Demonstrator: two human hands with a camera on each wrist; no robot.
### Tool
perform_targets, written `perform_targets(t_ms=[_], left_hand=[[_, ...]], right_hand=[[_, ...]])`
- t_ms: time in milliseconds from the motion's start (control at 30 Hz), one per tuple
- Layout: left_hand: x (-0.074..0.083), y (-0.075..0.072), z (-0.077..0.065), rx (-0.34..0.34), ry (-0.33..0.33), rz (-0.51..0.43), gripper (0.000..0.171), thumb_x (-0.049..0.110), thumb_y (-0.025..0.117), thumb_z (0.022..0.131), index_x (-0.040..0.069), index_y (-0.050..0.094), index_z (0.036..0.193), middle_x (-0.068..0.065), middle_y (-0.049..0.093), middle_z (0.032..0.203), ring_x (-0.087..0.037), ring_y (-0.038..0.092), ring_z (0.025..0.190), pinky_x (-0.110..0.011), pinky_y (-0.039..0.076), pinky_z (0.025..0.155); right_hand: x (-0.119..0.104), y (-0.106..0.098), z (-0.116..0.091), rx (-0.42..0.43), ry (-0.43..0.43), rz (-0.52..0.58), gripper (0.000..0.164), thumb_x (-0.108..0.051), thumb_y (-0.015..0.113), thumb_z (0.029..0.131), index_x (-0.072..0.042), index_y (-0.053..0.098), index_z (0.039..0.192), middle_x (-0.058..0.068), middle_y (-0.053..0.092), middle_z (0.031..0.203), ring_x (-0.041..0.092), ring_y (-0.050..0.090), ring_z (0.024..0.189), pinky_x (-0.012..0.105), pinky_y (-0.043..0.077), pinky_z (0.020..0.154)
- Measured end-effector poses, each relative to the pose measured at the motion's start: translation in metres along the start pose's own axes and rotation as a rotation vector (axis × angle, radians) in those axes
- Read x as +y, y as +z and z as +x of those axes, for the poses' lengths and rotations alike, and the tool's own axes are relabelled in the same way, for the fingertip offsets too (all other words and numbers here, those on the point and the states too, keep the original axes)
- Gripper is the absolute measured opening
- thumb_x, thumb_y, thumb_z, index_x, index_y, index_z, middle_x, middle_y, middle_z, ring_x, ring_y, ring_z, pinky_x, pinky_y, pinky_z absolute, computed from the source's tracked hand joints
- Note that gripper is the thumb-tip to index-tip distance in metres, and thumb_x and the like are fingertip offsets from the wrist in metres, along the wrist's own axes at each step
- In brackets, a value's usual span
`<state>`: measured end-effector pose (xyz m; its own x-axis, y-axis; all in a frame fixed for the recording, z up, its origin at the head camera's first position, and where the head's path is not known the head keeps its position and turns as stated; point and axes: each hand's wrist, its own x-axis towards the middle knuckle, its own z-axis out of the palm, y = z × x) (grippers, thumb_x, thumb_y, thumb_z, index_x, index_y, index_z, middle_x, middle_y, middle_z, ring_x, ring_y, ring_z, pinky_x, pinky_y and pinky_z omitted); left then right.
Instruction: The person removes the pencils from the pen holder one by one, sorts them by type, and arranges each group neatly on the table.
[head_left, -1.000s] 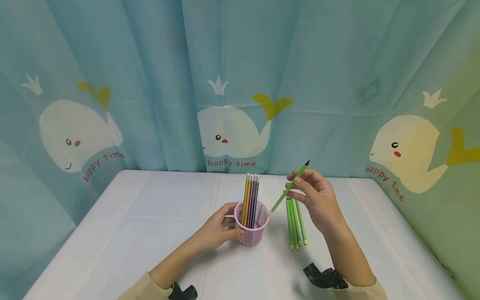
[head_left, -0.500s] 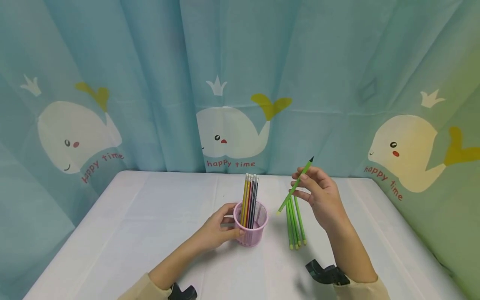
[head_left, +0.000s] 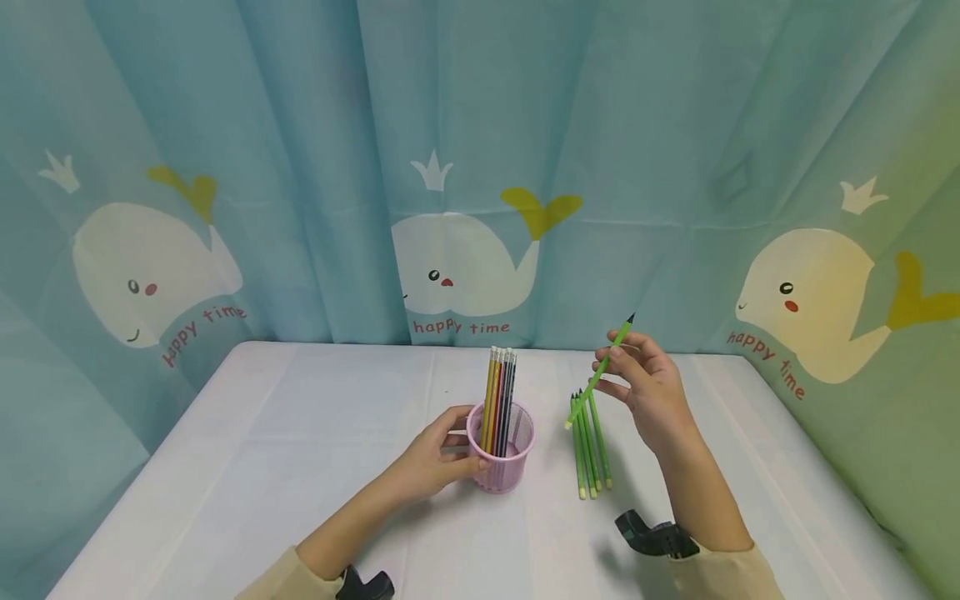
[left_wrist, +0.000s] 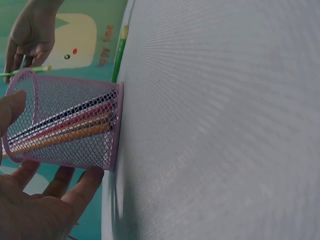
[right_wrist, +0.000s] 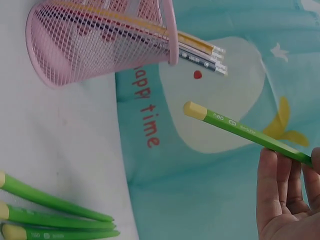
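Observation:
My left hand [head_left: 431, 462] grips the side of a pink mesh pencil cup [head_left: 504, 477], thumb on the near side. Several pencils [head_left: 499, 400] in yellow, red and dark stripes lean inside it, eraser ends up. A green pencil [head_left: 600, 371] is pinched in my right hand [head_left: 648, 387], raised above the table and tilted. Its black point is up and its pale yellow end [right_wrist: 195, 109] down, apart from the cup. Under it, several green pencils [head_left: 589, 450] lie side by side on the table, points away from me.
The table [head_left: 315, 450] has a white cover. Behind it hangs a blue-green curtain [head_left: 637, 167] with whale prints, close to the table's far edge. Black straps [head_left: 656, 537] sit at both wrists.
My right hand has drawn the green pencil away from the cup's rim, to the right. My left hand and the cup stay in place.

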<state>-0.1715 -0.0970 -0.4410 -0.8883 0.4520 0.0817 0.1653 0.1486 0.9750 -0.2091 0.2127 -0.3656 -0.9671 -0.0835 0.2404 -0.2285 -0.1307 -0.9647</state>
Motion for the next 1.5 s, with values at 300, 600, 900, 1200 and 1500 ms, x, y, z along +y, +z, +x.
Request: perform_targets(t_ms=[300, 600, 900, 1200, 1500], left_hand=[[0.001, 0.000, 0.000, -0.006, 0.003, 0.001, 0.069, 0.015, 0.075, 0.089, 0.005, 0.039, 0.147, -0.023, 0.049, 0.140, -0.040, 0.054, 0.125, -0.045, 0.051, 0.104], [0.000, 0.000, 0.001, -0.005, 0.005, -0.002, 0.068, 0.015, 0.074, 0.089, 0.005, 0.039, 0.147, -0.023, 0.049, 0.140, -0.040, 0.055, 0.125, -0.044, 0.052, 0.104], [-0.002, -0.001, 0.001, 0.000, -0.011, -0.003, 0.070, 0.015, 0.076, 0.088, 0.008, 0.040, 0.147, -0.019, 0.050, 0.140, -0.036, 0.056, 0.124, -0.039, 0.053, 0.102], [-0.001, 0.000, 0.001, 0.005, -0.014, -0.001, 0.070, 0.015, 0.076, 0.088, 0.007, 0.040, 0.147, -0.020, 0.050, 0.140, -0.038, 0.056, 0.124, -0.041, 0.053, 0.102], [-0.001, 0.000, 0.001, 0.005, -0.017, -0.002, 0.070, 0.015, 0.076, 0.088, 0.008, 0.040, 0.147, -0.019, 0.050, 0.140, -0.037, 0.055, 0.125, -0.042, 0.052, 0.103]], right_hand=[[0.007, -0.011, 0.004, 0.025, 0.034, -0.014, 0.022, -0.018, 0.059, 0.101, -0.012, 0.056, 0.122, 0.001, 0.064, 0.104, 0.018, 0.066, 0.095, 0.031, 0.062, 0.083], [0.019, -0.026, 0.009, 0.038, 0.092, -0.020, 0.022, -0.019, 0.058, 0.102, -0.012, 0.054, 0.122, 0.000, 0.064, 0.103, 0.015, 0.065, 0.092, 0.030, 0.062, 0.082], [0.033, -0.037, 0.012, 0.095, 0.201, -0.198, 0.023, -0.027, 0.059, 0.102, -0.013, 0.056, 0.120, -0.004, 0.066, 0.100, 0.012, 0.064, 0.089, 0.026, 0.061, 0.078], [0.045, -0.045, 0.016, 0.094, 0.359, -0.365, 0.037, -0.026, 0.060, 0.101, -0.003, 0.052, 0.129, 0.000, 0.066, 0.100, 0.012, 0.061, 0.083, 0.025, 0.059, 0.072], [0.055, -0.050, 0.016, 0.052, 0.443, -0.440, 0.044, -0.025, 0.061, 0.099, 0.001, 0.049, 0.133, 0.012, 0.067, 0.110, 0.010, 0.058, 0.074, 0.025, 0.060, 0.066]])
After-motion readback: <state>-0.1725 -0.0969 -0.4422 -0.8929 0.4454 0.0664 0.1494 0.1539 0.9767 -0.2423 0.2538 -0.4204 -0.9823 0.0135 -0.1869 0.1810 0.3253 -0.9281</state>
